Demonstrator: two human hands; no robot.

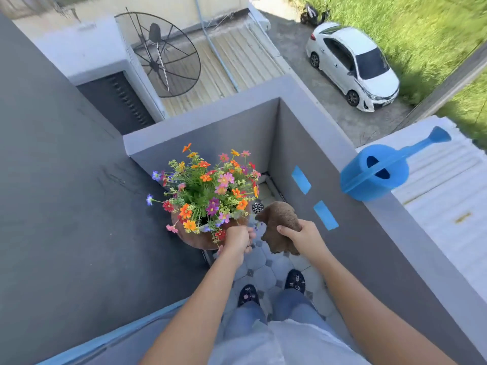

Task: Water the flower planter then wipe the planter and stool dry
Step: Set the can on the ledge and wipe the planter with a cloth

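Head view: right hand (303, 237) grips fuzzy brown cloth (279, 219) beside round, seemingly terracotta planter (195, 239).

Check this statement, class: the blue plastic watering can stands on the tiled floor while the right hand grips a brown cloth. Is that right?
Not quite. The head view shows the blue plastic watering can standing on top of the grey balcony wall, not on the tiled floor. The right hand does grip a brown cloth.

Plush brown cloth (279, 227); plastic watering can (374, 175)
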